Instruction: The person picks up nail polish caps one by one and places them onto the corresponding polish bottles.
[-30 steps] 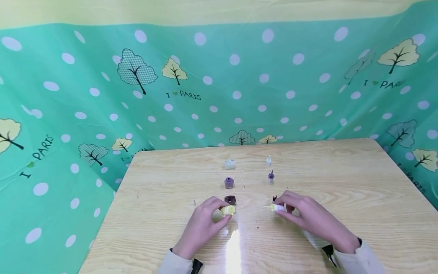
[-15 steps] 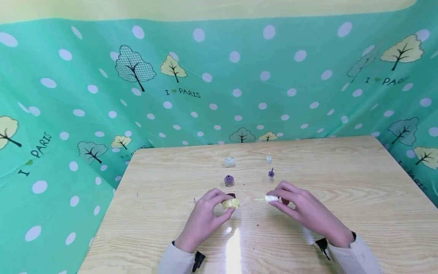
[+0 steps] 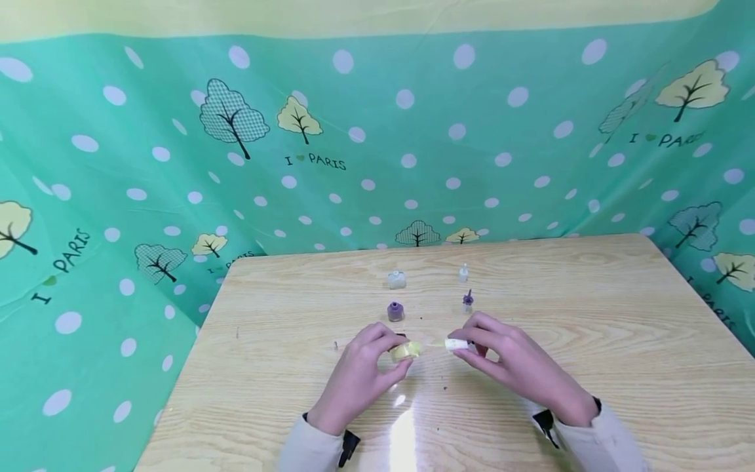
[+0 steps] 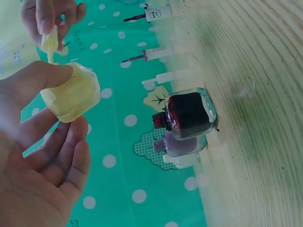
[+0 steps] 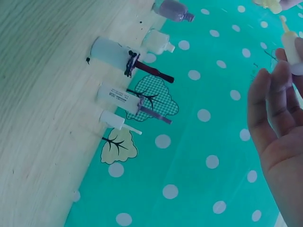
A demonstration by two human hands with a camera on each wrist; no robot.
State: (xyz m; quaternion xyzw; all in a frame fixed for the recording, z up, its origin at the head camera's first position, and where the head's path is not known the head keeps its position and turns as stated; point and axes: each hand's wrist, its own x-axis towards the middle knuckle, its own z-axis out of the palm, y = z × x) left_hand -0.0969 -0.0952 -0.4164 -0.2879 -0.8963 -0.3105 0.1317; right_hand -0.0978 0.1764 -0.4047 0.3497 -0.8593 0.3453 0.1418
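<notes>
My left hand [image 3: 362, 370] pinches a yellow nail polish bottle [image 3: 404, 351] between thumb and fingers, tilted with its neck toward the right. In my right hand [image 3: 510, 360] is a white nail polish cap [image 3: 456, 345], its yellow-coated brush [image 3: 434, 344] pointing left at the bottle's mouth. Brush and bottle sit very close together in the left wrist view. Just beyond the left hand stands an uncapped dark red polish bottle [image 4: 189, 113], mostly hidden in the head view. Near the right hand, a cap with a dark brush [image 5: 111, 54] stands brush up on the table.
Farther back on the wooden table [image 3: 283, 314] stand an uncapped purple bottle [image 3: 395, 312] and a whitish one [image 3: 396, 280]. To their right, a purple brush cap [image 3: 468, 301] and a white brush cap [image 3: 463, 273] stand upright. A green printed curtain [image 3: 377, 131] hangs behind.
The right hand has lifted the cap and moved it left, bringing the brush up to the bottle. The left hand has shifted slightly right and turned the bottle's neck toward the brush.
</notes>
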